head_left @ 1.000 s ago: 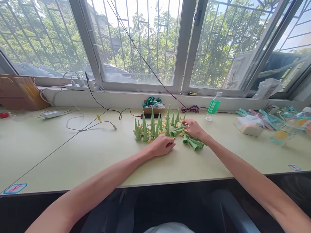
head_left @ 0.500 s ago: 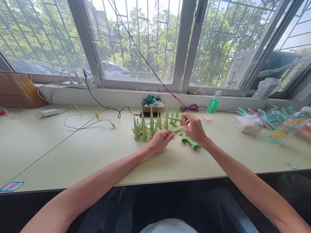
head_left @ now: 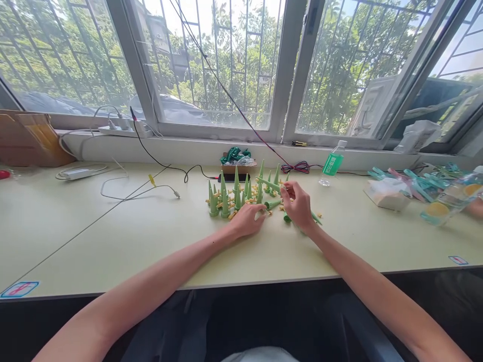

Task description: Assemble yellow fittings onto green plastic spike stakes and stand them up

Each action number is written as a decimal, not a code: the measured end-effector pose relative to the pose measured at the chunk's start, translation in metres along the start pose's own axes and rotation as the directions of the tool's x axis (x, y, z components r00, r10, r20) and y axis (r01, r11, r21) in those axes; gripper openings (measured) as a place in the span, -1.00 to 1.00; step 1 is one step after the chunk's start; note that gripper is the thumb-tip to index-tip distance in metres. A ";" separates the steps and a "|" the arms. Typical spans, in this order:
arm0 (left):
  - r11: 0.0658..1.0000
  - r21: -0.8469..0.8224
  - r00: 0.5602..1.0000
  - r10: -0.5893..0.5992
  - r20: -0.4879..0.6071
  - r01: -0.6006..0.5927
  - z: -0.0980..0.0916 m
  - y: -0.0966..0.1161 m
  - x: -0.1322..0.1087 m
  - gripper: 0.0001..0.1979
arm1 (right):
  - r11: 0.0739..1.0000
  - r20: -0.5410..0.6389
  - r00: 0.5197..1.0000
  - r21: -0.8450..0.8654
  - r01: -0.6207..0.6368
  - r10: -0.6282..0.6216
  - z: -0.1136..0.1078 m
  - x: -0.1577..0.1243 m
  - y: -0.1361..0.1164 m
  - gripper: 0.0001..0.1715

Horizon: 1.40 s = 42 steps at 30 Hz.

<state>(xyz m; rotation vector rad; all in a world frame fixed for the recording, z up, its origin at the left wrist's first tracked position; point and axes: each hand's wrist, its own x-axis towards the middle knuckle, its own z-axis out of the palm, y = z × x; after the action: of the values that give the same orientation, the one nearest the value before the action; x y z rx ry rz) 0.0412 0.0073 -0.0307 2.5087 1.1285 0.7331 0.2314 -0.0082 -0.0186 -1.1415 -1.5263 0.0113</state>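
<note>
My right hand is closed in a pinch on a slim green cone, whose tip points left above the table. My left hand rests low on the table with curled fingers pressed towards the thumb; whatever is in its fingertips is too small to make out. Just beyond those fingertips lies another green cone, its wide end towards them. Several green cones stand upright in a cluster, with small yellow pieces among them. More cones lie under my right hand, partly hidden by it.
Behind the cluster are a phone on a cable and a small box with green wrapping. A water bottle stands to the right. Farther right are a tissue pack and another bottle, near another person's hand.
My right hand has shifted slightly down, and the cone in it now slants with its tip higher. My left hand has edged slightly left and its fingers are more closed.
</note>
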 end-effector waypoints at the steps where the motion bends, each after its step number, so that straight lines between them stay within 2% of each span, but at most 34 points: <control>1: 1.000 0.014 1.000 -0.020 0.008 0.020 0.000 0.000 0.000 -0.62 | 1.000 0.001 1.000 0.003 -0.007 0.007 0.000 -0.001 0.000 -0.72; 8: 0.996 0.037 0.997 -0.075 0.008 0.075 -0.005 0.000 0.002 -0.64 | 0.995 0.022 0.998 0.081 -0.055 0.053 -0.003 0.000 -0.003 -0.68; 14: 0.998 0.021 0.998 -0.056 -0.004 0.056 -0.003 -0.003 0.003 -0.67 | 0.983 0.044 0.995 0.160 -0.094 0.088 -0.002 -0.004 -0.011 -0.64; 18: 0.981 -0.192 0.996 -0.005 -0.087 -0.011 -0.004 0.007 -0.001 -0.63 | 0.971 0.093 0.992 0.217 -0.104 0.086 0.003 -0.010 -0.016 -0.66; 22: 0.906 -0.422 0.983 -0.063 -0.170 -0.015 -0.007 0.021 -0.004 -0.55 | 0.958 0.148 0.986 0.263 -0.113 0.076 0.005 -0.014 -0.018 -0.66; 28: 0.847 -0.532 0.958 -0.151 -0.245 -0.002 -0.002 0.024 -0.005 -0.63 | 0.933 0.299 0.954 0.344 -0.106 -0.002 0.006 -0.017 -0.018 -0.66; 32: 0.873 -0.487 0.944 -0.138 -0.298 -0.027 0.000 0.023 -0.006 -0.68 | 0.926 0.394 0.916 0.368 -0.087 -0.071 0.007 -0.020 -0.019 -0.76; 37: 0.932 -0.362 0.937 -0.096 -0.336 -0.035 -0.002 0.022 -0.006 -0.64 | 0.970 0.428 0.895 0.240 0.021 -0.126 -0.001 -0.016 -0.021 -0.79; 39: 0.944 -0.329 0.932 -0.091 -0.351 -0.032 -0.002 0.022 -0.005 -0.66 | 0.981 0.414 0.902 0.186 0.050 -0.125 -0.006 -0.010 -0.020 -0.78; 42: 0.964 -0.262 0.941 -0.057 -0.333 -0.034 -0.002 0.021 -0.006 -0.68 | 0.991 0.313 0.944 0.109 0.076 -0.107 -0.013 0.000 -0.010 -0.78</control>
<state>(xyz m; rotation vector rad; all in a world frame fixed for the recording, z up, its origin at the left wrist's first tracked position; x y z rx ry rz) 0.0497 -0.0109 -0.0213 2.2033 1.0630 1.2600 0.2347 -0.0205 -0.0082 -1.0252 -1.8438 0.2137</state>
